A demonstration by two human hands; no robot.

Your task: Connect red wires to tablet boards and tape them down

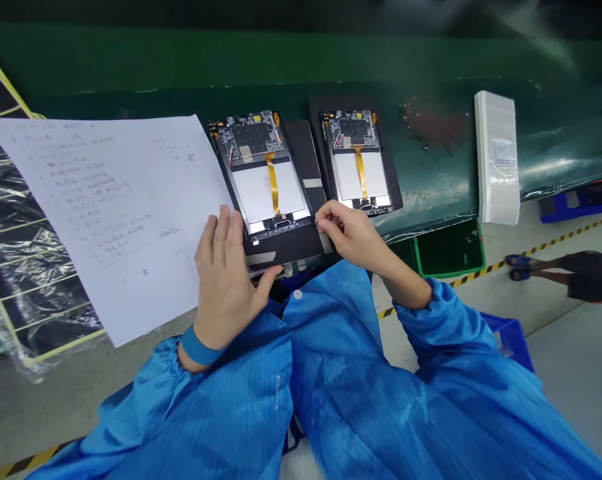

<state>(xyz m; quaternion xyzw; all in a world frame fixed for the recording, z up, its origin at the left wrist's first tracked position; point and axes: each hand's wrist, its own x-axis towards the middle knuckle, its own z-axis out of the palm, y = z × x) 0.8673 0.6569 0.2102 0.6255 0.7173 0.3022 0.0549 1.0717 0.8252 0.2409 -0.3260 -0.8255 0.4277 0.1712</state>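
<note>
Someone in a blue smock sits at the green desk (441, 177), with an opened tablet (268, 187) just in from the near edge, its circuit board toward the far side and a yellow ribbon cable (273, 183) running down its pale lower part. It rests on a black panel (303, 248). The left hand (228, 267) is spread flat and grips nothing that I can see; its fingers lie close together by the tablet's near left corner, the thumb stretched out along the panel's near border. The right hand (348, 233) is at the near right corner, thumb and forefinger pinched together; I can't tell whether something tiny sits between them.

Just to the right, a second opened tablet (358, 163) lies on another dark panel (393, 180). Farther toward the desk's right end there's a scatter of small reddish-brown bits (435, 127), then a white stack of labels (498, 133) reaching the near edge. To the left, a handwritten sheet (115, 220) juts past that edge.
</note>
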